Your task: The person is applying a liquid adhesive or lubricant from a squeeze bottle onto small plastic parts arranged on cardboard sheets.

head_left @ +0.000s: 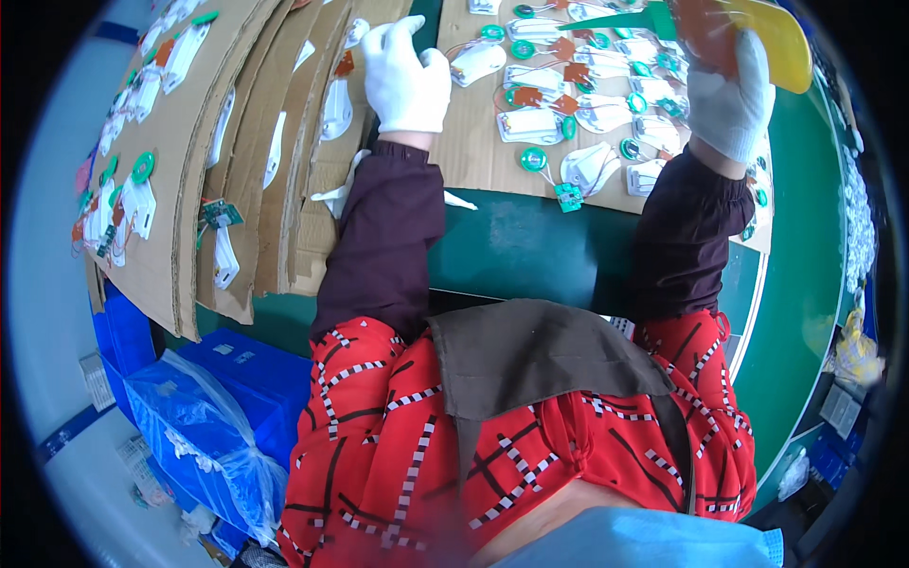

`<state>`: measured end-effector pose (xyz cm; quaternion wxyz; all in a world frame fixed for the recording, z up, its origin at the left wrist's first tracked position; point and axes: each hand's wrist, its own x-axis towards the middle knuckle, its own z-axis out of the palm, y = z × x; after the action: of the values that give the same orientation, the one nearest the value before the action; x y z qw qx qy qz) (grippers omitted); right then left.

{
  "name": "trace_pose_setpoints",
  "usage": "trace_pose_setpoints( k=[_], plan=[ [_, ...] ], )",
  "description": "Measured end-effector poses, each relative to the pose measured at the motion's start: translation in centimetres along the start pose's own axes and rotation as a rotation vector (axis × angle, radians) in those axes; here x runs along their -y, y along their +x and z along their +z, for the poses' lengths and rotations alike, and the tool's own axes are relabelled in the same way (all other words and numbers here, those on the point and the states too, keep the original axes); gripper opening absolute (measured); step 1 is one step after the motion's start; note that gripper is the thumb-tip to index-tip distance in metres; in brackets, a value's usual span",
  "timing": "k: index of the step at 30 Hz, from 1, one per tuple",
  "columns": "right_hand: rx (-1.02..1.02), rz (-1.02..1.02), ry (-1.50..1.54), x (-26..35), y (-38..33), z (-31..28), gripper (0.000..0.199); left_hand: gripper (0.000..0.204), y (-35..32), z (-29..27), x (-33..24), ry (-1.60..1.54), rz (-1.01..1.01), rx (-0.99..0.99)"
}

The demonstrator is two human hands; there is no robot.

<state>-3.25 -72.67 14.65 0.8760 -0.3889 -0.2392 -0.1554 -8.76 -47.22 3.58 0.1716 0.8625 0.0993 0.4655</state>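
Observation:
My right hand, in a white glove, is wrapped round a yellow squeeze bottle. The bottle's long green nozzle points left over rows of small white plastic housings on a cardboard sheet. Green round discs, thin wires and orange-brown pieces go with these housings, and a green circuit board sits at the sheet's near edge. My left hand, also gloved in white, is between this sheet and the layered cardboard; its fingers are apart and I see nothing in it.
At the left, overlapping cardboard sheets carry more housings. Under the cardboard is a green tabletop. Blue bins, one covered with clear plastic, stand at the lower left. Clear bags and a yellowish bag lie along the right.

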Motion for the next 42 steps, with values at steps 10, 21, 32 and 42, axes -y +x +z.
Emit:
trace_pose_setpoints(
  k=[10, 21, 32, 42],
  plan=[
    [0.192, -0.545, -0.93, 1.0, 1.5, -7.6, 0.022, 0.03, 3.6, 3.2, -8.3, 0.057, 0.181, 0.906],
    [0.046, -0.016, 0.033, 3.9, -0.3, -2.2, 0.04, 0.027, 1.6, 4.0, -7.5, 0.048, -0.011, 0.746],
    [0.171, 0.246, -0.282, -1.9, -2.0, -1.3, 0.058, 0.02, -2.0, 4.4, -5.3, -0.685, -0.611, 0.571],
    [0.126, 0.26, -0.393, -4.2, -2.9, -1.6, 0.057, 0.015, -2.7, 5.6, -4.8, -0.553, -0.505, 0.411]
  ],
)
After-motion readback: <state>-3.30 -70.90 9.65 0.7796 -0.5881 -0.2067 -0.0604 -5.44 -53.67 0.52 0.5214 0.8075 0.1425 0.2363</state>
